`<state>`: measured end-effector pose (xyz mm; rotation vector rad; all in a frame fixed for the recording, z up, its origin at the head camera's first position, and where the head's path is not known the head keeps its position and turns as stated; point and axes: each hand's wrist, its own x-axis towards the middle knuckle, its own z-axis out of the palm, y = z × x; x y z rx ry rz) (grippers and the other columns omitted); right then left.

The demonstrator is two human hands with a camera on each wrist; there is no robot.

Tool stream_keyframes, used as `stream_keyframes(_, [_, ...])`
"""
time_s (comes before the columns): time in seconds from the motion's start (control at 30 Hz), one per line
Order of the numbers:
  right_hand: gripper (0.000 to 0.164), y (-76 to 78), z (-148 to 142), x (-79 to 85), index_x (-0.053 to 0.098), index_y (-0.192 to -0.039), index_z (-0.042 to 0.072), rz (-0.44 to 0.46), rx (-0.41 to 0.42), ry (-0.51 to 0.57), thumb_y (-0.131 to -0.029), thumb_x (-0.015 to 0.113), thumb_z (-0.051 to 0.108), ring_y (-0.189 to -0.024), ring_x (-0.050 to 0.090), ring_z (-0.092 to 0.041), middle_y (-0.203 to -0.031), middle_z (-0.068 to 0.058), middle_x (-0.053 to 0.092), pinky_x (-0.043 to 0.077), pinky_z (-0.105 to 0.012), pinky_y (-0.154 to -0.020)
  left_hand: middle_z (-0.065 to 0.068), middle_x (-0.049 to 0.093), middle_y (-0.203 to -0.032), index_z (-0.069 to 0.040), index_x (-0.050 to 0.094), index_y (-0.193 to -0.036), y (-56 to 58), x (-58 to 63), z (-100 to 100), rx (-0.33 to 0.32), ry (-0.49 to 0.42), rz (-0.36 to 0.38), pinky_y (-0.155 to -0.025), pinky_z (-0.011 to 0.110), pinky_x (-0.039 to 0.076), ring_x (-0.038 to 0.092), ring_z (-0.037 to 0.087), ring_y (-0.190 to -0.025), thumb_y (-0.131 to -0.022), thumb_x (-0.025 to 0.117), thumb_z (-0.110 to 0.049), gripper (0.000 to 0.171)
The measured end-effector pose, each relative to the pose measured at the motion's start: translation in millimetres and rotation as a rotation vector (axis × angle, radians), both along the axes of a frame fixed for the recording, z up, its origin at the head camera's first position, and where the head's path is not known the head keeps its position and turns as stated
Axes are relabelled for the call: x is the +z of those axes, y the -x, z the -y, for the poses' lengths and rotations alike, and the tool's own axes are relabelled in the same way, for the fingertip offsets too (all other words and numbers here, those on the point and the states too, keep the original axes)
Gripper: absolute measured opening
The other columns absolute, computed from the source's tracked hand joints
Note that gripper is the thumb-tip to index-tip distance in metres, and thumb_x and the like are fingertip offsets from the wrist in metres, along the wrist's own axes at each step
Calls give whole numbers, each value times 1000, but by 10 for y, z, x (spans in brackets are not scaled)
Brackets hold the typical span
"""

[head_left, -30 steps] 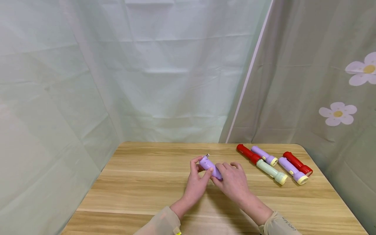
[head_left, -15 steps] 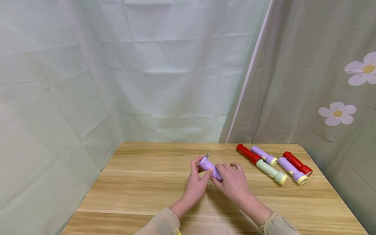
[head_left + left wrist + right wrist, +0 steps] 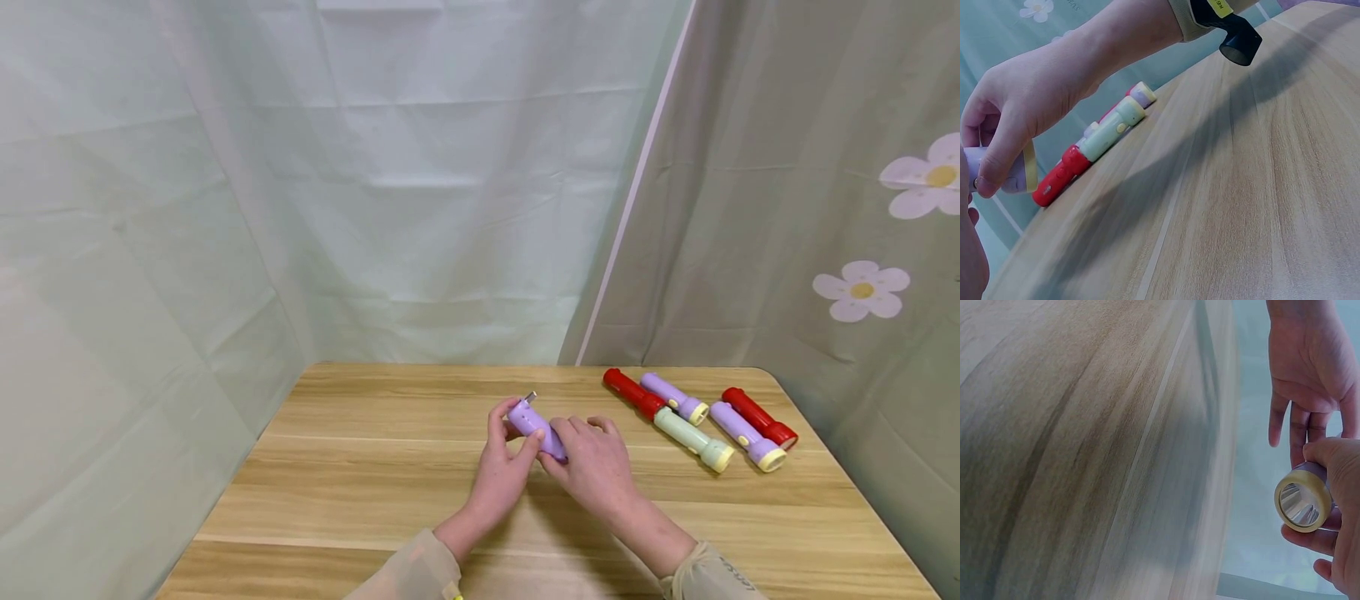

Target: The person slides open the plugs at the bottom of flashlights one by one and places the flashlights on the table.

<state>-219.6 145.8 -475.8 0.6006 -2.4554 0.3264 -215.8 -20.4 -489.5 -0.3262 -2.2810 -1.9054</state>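
Observation:
Above the middle of the table, both hands hold a purple flashlight (image 3: pixel 531 423), tilted with its tail end away from the body. My left hand (image 3: pixel 501 477) grips the tail half, thumb on the near side and fingers on the far side. A small metal piece (image 3: pixel 531 397) sticks out at that end. Round the head end curl the fingers of my right hand (image 3: pixel 600 467), covering most of it in the head view. The right wrist view shows the flashlight's yellow-rimmed lens (image 3: pixel 1302 503), unlit, between the right thumb and fingers.
Several flashlights lie grouped at the table's (image 3: pixel 360 467) back right: a red one (image 3: pixel 630 392) end to end with a pale green one (image 3: pixel 688 435), a purple one (image 3: pixel 667 392) behind them, then another purple (image 3: pixel 738 427) beside another red (image 3: pixel 759 417). Curtains (image 3: pixel 450 208) hang behind.

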Motion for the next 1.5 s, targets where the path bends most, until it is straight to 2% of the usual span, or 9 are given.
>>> stream_keyframes(0.2, [37,-2,7,4,66,-102,13,-2,0,15,-81,85,36,-72,64,-17,-84,-1,67,47,-50,-92,1,64,-113,-35,36,-150,18,-19,13,1,10,-29,-79,34,49,59,19,-106,-101,66,-39,57])
stream_keyframes(0.47, [36,4,17,3,66,-101,13,18,-13,29,-81,85,37,-72,63,-15,-84,1,67,46,-49,-94,0,64,-111,-43,36,-148,19,-7,9,15,27,-14,-74,32,50,59,18,-103,-100,66,-40,56])
stream_keyframes(0.63, [36,8,18,9,65,-101,13,32,-19,42,-82,84,36,-72,64,-15,-85,1,68,46,-49,-94,1,64,-110,-41,31,-153,20,7,9,20,5,-1,-76,33,51,60,19,-107,-99,68,-39,66])
stream_keyframes(0.77, [34,8,17,18,65,-101,12,42,-28,58,-83,83,35,-74,64,-15,-86,1,68,46,-49,-96,1,65,-108,-34,25,-157,20,20,11,19,-20,23,-84,36,50,61,20,-114,-97,71,-39,76])
stream_keyframes(0.97, [34,14,11,22,67,-102,11,42,-37,68,-83,82,35,-77,67,-18,-89,-1,71,46,-48,-96,5,65,-110,-22,24,-158,10,41,3,-15,-76,61,-85,33,51,60,23,-118,-97,72,-35,79])
stream_keyframes(1.2, [34,19,8,24,67,-102,11,10,-35,73,-82,82,34,-77,68,-19,-90,-2,71,47,-47,-94,11,64,-117,-6,39,-142,19,45,-61,-12,-155,91,-90,34,48,62,24,-112,-96,73,-25,60])
stream_keyframes(1.5, [39,7,17,32,66,-104,12,-13,-11,86,-78,87,34,-78,69,-20,-90,-2,71,47,-47,-93,15,63,-117,2,42,-133,-9,35,-148,-16,-214,117,-85,30,51,62,27,-107,-96,71,-17,51])
